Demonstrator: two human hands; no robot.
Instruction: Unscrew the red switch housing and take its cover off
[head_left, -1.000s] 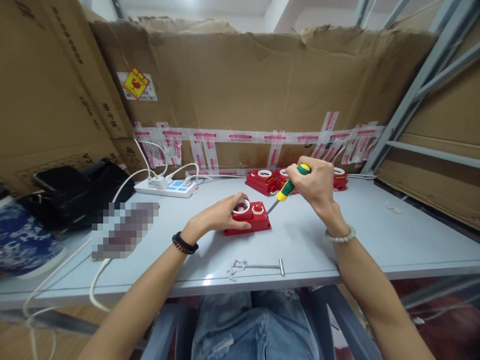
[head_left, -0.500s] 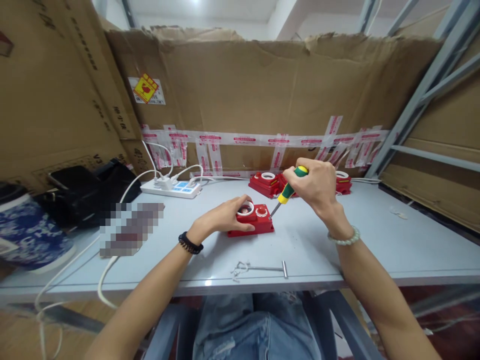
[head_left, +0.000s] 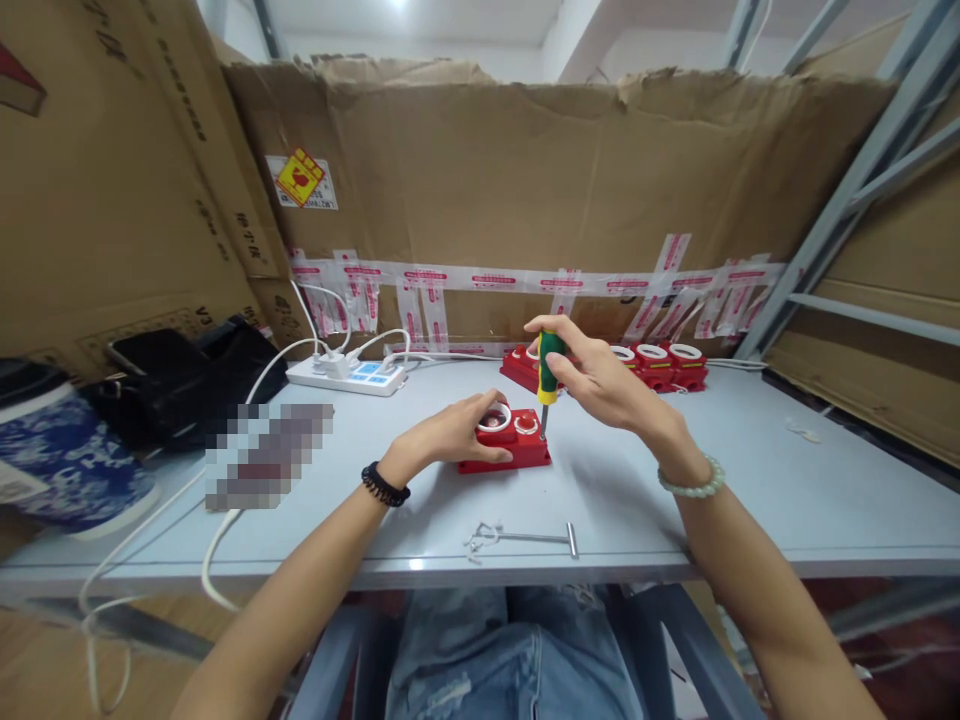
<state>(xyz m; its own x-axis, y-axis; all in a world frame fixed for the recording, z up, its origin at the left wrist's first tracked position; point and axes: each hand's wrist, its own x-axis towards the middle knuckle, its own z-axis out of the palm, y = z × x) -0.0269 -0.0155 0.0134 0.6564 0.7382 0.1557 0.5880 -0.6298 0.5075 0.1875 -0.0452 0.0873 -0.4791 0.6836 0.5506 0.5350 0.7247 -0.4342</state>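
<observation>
A red box [head_left: 531, 455] with a white ring and a round red knob lies on the table in front of me. My left hand [head_left: 454, 437] is closed around its left end, thumb along the near side and fingers by the white ring. My right hand [head_left: 592, 370] grips the green and yellow handle of a screwdriver [head_left: 549, 375]. The screwdriver stands almost upright, its tip at the box's right end by the knob. Nearer the table edge lies a metal T-handle tool [head_left: 536, 538], with small white pieces [head_left: 480, 538] around its left end.
Several more red boxes [head_left: 679, 370] stand in a row at the back. A white power strip [head_left: 349, 375] with cables sits at the back left, near a black bag [head_left: 202, 390] and a blue-and-white cup [head_left: 71, 460]. Cardboard [head_left: 487, 180] walls the rear.
The screwdriver has swung from leaning right to nearly upright, its tip staying at the box's right end. My right hand has moved left with it; my left hand keeps its hold.
</observation>
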